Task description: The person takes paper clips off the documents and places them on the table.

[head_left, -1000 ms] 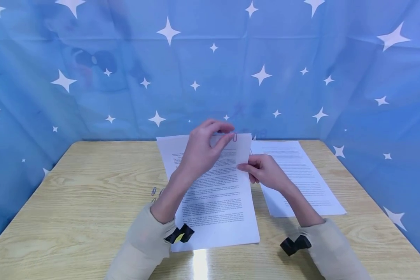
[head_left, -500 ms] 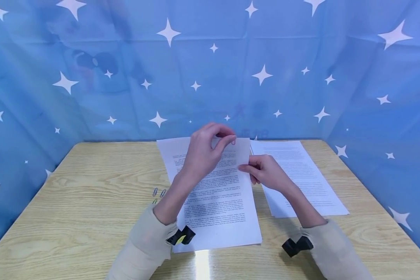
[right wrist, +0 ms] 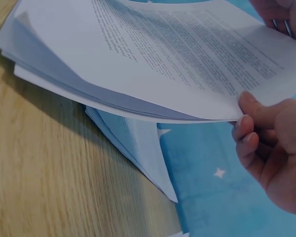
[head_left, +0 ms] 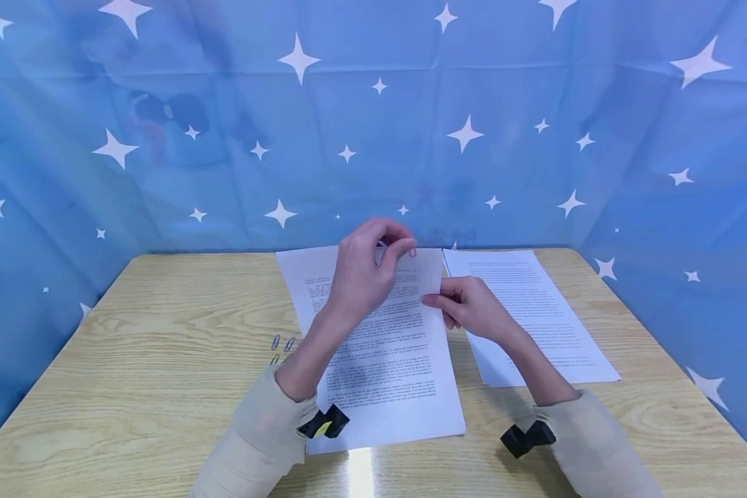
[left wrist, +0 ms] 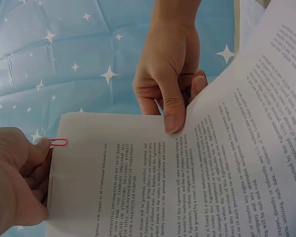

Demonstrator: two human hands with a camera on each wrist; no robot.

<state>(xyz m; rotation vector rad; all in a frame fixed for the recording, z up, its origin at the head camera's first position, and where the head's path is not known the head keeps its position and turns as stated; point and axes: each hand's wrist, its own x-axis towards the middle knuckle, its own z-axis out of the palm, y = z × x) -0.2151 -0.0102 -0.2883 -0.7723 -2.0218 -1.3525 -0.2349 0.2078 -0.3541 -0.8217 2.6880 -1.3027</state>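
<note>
Between the thumb and fingers of my left hand (head_left: 362, 273) is the outer end of a pinkish-red paper clip (left wrist: 59, 142). The clip's loop overlaps the top edge of a stack of printed sheets (head_left: 386, 360), near its right corner. My right hand (head_left: 469, 308) pinches the stack's right edge, thumb on the front and fingers behind. In the right wrist view the sheets (right wrist: 153, 54) bow upward, their layers fanned slightly apart at the near end. The left hand's fingers behind the top edge are partly hidden.
A second pile of printed sheets (head_left: 554, 332) lies flat on the wooden table (head_left: 162, 360) at the right. Several paper clips, including a blue one (head_left: 276, 342) and a green one (head_left: 275, 360), lie left of the stack. A blue star-patterned cloth (head_left: 373, 111) hangs behind the table.
The stack's top edge has dipped slightly, and my left hand has come down a little with the clip. The right hand keeps its pinch in nearly the same place.
</note>
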